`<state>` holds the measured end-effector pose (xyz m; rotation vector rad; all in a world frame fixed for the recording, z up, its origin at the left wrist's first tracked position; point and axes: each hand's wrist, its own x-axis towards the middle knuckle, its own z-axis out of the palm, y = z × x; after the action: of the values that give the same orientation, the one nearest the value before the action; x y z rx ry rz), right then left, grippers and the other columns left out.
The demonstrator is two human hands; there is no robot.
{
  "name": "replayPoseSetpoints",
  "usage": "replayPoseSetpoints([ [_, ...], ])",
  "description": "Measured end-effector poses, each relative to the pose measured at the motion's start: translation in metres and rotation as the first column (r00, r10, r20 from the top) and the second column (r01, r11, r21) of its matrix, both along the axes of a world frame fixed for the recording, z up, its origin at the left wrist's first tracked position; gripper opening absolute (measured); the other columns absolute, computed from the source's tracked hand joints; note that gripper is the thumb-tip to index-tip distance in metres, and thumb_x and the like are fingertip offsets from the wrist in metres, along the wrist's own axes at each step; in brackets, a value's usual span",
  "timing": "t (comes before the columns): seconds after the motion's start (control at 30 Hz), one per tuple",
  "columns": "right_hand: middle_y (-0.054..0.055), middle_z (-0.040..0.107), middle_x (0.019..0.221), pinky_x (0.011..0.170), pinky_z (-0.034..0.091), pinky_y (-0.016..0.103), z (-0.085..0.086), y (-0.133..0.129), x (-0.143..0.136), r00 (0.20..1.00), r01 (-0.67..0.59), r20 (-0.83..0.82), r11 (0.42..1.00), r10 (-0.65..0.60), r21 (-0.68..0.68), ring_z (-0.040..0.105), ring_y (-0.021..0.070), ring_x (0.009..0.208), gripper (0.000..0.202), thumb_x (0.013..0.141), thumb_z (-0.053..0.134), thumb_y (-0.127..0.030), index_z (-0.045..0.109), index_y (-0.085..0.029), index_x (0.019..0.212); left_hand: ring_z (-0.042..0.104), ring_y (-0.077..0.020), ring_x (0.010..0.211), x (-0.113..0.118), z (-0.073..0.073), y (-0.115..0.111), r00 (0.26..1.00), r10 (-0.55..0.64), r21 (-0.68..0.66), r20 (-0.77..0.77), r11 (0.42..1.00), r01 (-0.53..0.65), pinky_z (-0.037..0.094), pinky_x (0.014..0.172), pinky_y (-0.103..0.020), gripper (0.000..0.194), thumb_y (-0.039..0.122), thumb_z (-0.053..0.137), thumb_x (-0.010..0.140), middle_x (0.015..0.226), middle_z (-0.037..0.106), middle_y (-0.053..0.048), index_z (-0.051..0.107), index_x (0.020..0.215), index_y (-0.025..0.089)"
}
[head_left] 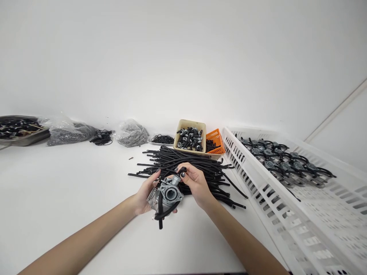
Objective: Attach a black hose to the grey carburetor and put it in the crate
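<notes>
A silver metal carburetor with a black hose looped below it is held above the white table. My left hand grips its left side and underside, with fingertips showing beneath. At the top of the carburetor, my right hand pinches a small black fitting between thumb and fingers. Behind and beneath my right hand lies a wide pile of black hoses.
A white crate at right holds several carburetors. Along the wall stand a cream bin of fittings, an orange basket, a tray of thin black rings, plastic bags and a metal tray.
</notes>
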<state>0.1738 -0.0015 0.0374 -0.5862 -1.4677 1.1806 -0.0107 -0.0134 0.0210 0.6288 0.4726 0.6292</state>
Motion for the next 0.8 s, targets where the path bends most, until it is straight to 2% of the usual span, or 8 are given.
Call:
replayPoseSetpoints([
  [0.13,0.004,0.058,0.09,0.072,0.051,0.031,-0.001,0.002,0.0,1.0,0.007,-0.007,1.0,-0.007,-0.004,0.057,0.0182,0.077,0.03,0.079,0.073,-0.052,0.069,-0.023,0.081,0.073,-0.0298,0.071,0.0,-0.001,0.0,1.0,0.018,0.0,-0.003,1.0,-0.018,0.059,0.06,-0.04,0.058,0.064,0.058,0.084,0.08,0.076,-0.013,0.065,0.111,0.013],
  [0.3,0.004,0.059,0.087,0.069,0.051,0.03,-0.003,0.003,0.0,1.0,-0.002,-0.022,1.0,0.002,-0.003,0.059,0.0191,0.079,0.03,0.078,0.074,-0.052,0.069,-0.023,0.08,0.074,-0.0315,0.069,-0.003,-0.005,0.002,0.997,-0.021,-0.009,-0.074,1.0,0.02,0.06,0.061,-0.041,0.065,0.07,0.06,0.078,0.081,0.076,-0.016,0.067,0.104,0.01],
  [0.47,0.003,0.064,0.095,0.079,0.052,0.032,-0.009,0.003,-0.003,0.998,0.03,-0.058,0.996,-0.035,-0.088,0.061,0.0187,0.085,0.025,0.081,0.073,-0.047,0.073,-0.024,0.091,0.074,-0.0327,0.072,0.0,-0.001,0.001,0.999,0.044,0.042,-0.017,0.998,-0.043,0.058,0.056,-0.038,0.067,0.065,0.07,0.073,0.086,0.077,-0.014,0.063,0.116,0.014],
  [0.53,0.003,0.066,0.099,0.083,0.051,0.032,-0.013,0.004,-0.002,0.993,0.075,-0.085,0.989,-0.086,-0.128,0.062,0.018,0.088,0.029,0.082,0.072,-0.046,0.072,-0.026,0.102,0.074,-0.0338,0.076,0.002,0.0,0.003,0.993,0.119,0.073,0.015,0.99,-0.12,0.057,0.055,-0.037,0.067,0.061,0.071,0.072,0.091,0.077,-0.014,0.062,0.12,0.015],
  [0.63,0.005,0.067,0.105,0.084,0.051,0.032,-0.016,0.008,0.001,0.987,0.126,-0.081,0.98,-0.139,-0.151,0.062,0.0172,0.088,0.037,0.083,0.071,-0.046,0.069,-0.025,0.113,0.073,-0.0325,0.084,0.004,-0.002,0.006,0.956,0.285,0.111,0.069,0.95,-0.292,0.059,0.068,-0.041,0.056,0.054,0.07,0.075,0.097,0.076,-0.012,0.063,0.118,0.017],
  [0.7,0.006,0.067,0.11,0.087,0.052,0.033,-0.018,0.009,0.002,0.989,0.123,-0.057,0.981,-0.133,-0.148,0.063,0.0177,0.091,0.039,0.084,0.069,-0.045,0.067,-0.025,0.117,0.073,-0.0301,0.089,0.005,-0.003,0.009,0.915,0.395,0.125,0.087,0.907,-0.403,0.059,0.075,-0.04,0.047,0.047,0.069,0.077,0.1,0.075,-0.01,0.065,0.113,0.018],
  [0.8,0.009,0.064,0.123,0.093,0.052,0.035,-0.022,0.007,-0.001,0.996,0.093,0.0,0.985,-0.094,-0.145,0.065,0.0203,0.101,0.048,0.085,0.07,-0.043,0.059,-0.026,0.129,0.072,-0.0269,0.092,0.005,-0.002,0.013,0.854,0.516,0.139,0.07,0.842,-0.521,0.058,0.075,-0.035,0.039,0.041,0.067,0.079,0.105,0.075,-0.008,0.065,0.111,0.019],
])
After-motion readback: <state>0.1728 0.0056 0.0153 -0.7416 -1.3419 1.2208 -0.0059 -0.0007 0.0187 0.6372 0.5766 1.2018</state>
